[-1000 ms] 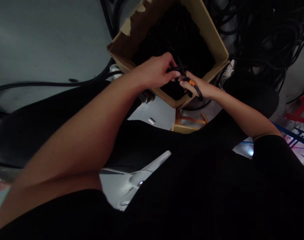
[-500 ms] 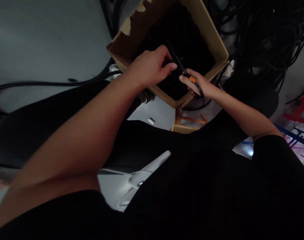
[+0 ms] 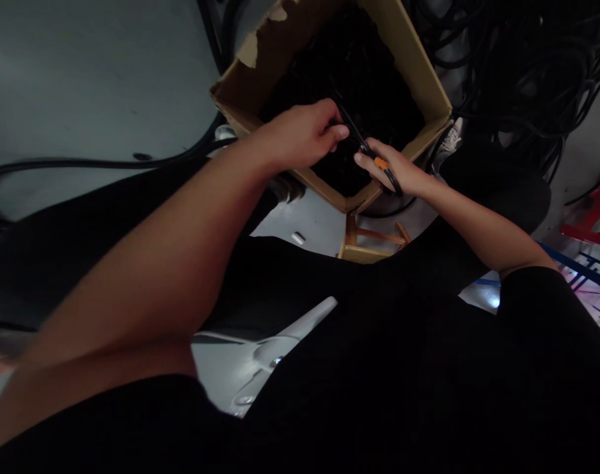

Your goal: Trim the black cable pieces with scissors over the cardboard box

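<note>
In my right hand [image 3: 396, 168] is a pair of scissors [image 3: 380, 162] with black and orange handles. Their dark blades point up and to the left, over an open cardboard box [image 3: 324, 189], and look closed together. Beside the blades, my left hand [image 3: 312, 135] is closed in a pinch above the box's near side. Whatever is between its thumb and fingers is too dark to make out. Inside the box lies a mass of small black pieces [image 3: 359, 66], hard to tell one from another.
Coiled black cables [image 3: 527, 72] are heaped at the upper right. Another black cable [image 3: 83, 164] runs across the grey floor [image 3: 107, 79] on the left. Below the box stands a wooden stool [image 3: 372, 247]. At the right are a red object [image 3: 593, 220] and a shoe [image 3: 448, 141].
The scissors' handles have come together and the blades have closed. My left hand has lowered slightly, and the black piece seen at its fingertips before no longer shows clearly.
</note>
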A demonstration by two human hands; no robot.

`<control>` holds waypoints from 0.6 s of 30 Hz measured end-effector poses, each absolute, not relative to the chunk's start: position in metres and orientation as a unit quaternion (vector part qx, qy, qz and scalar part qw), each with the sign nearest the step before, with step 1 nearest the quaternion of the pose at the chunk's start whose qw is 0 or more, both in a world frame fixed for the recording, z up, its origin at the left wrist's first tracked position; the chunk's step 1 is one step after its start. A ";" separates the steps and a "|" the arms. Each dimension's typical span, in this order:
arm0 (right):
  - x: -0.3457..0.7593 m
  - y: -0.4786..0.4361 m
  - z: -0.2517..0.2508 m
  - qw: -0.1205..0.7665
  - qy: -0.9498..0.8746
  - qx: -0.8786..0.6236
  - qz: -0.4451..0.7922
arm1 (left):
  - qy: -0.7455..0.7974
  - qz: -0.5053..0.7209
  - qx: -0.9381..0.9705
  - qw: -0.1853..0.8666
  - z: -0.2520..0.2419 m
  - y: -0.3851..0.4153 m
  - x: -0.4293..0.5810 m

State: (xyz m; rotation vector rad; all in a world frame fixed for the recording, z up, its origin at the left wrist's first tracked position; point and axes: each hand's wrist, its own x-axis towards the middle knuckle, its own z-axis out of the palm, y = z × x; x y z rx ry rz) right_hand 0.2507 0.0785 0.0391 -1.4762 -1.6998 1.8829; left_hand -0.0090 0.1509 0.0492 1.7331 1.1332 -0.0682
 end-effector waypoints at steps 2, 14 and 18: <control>0.252 0.077 0.033 0.108 -0.575 -0.484 0.651 | 0.456 -0.025 0.718 0.526 0.046 0.147 -0.006; 0.256 0.085 0.042 0.094 -0.616 -0.501 0.601 | 0.462 -0.035 0.704 0.538 0.060 0.155 -0.011; 0.257 0.087 0.045 0.094 -0.629 -0.477 0.606 | 0.418 -0.031 0.716 0.558 0.051 0.151 -0.008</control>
